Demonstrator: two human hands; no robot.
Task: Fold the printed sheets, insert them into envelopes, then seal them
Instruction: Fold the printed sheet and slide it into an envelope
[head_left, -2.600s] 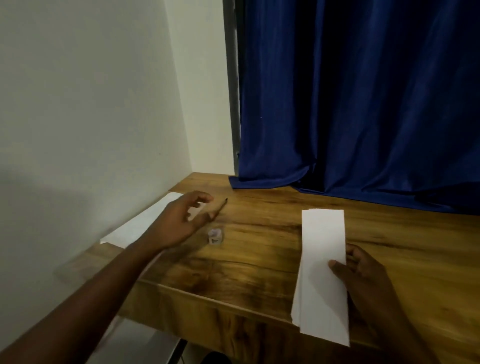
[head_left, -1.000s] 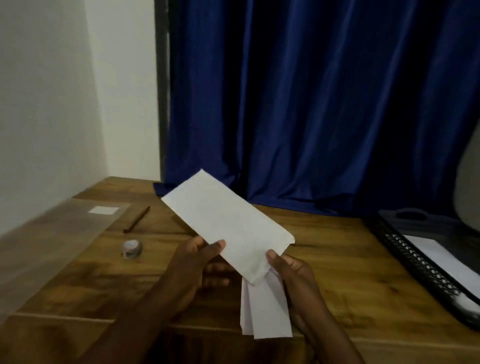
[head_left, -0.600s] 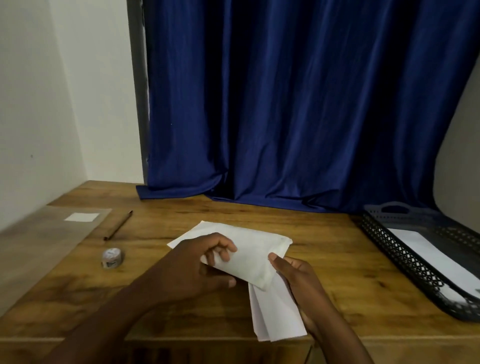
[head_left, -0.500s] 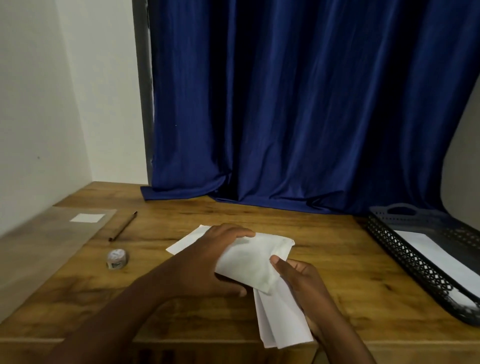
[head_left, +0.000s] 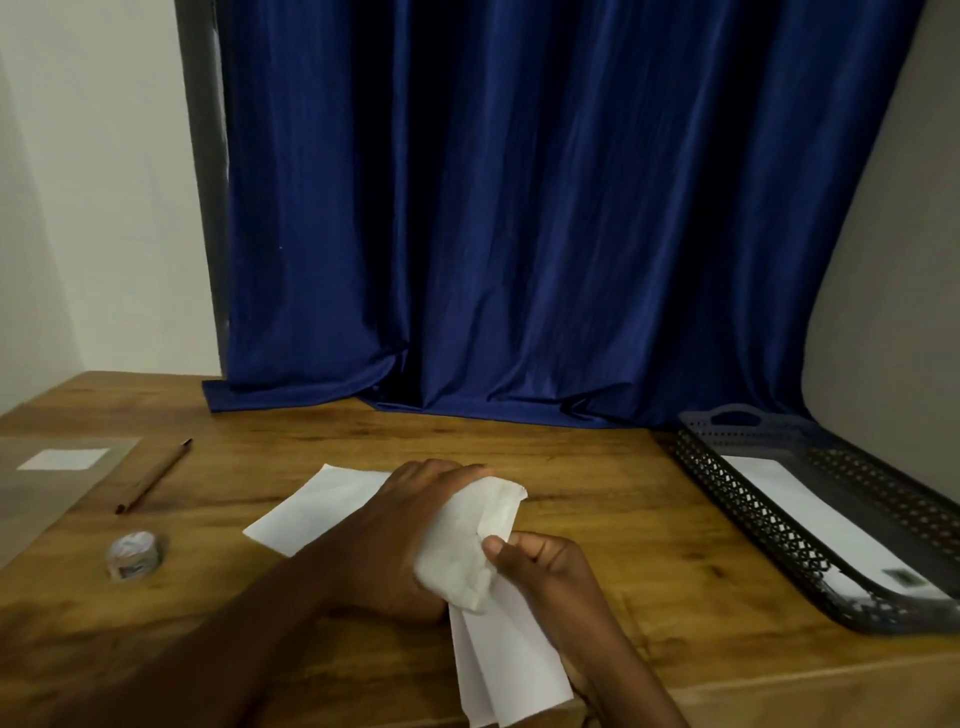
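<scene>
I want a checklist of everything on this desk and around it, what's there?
Surface: brown wooden desk, mostly bare.
Job's things: white paper envelope lying flat under the left hand; folded white sheets at the near edge; black mesh plastic tray with white paper inside.
Clutter: brown pencil, small roll of tape, clear plastic sleeve.
Grippers: left hand pressing on the envelope; right hand pinching its open end.
Cables: nothing seen.
Surroundings: dark blue curtain, pale walls.
</scene>
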